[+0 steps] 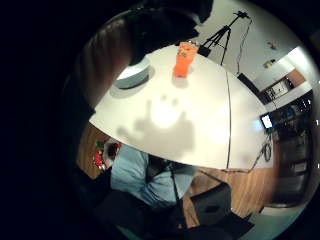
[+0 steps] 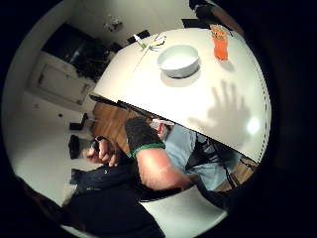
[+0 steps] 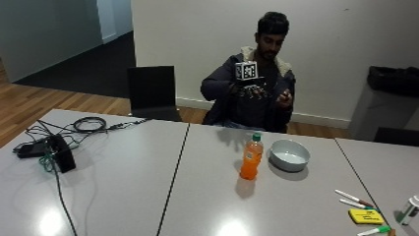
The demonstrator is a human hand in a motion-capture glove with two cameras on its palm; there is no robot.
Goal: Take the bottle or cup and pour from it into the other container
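Observation:
An orange bottle (image 3: pixel 251 158) with a green cap stands upright on the white table (image 3: pixel 131 196), near its middle. Just beside it sits a pale bowl (image 3: pixel 289 155). My gloved right hand (image 3: pixel 250 91) is raised in front of the person's chest, well above and behind both things. Its fingers are spread and hold nothing. The palm views look down on the bottle (image 1: pixel 185 59) (image 2: pixel 220 43) and the bowl (image 1: pixel 132 74) (image 2: pixel 178 60), with the hand's spread-fingered shadow on the table between them and the person.
A black device (image 3: pixel 60 153) and coiled cables (image 3: pixel 88 124) lie at the table's left. Markers (image 3: pixel 353 197) and a yellow pad (image 3: pixel 365 216) lie at the front right. A black chair (image 3: pixel 152 92) stands behind the table. The person's bare hand (image 3: pixel 283 98) is held at the chest.

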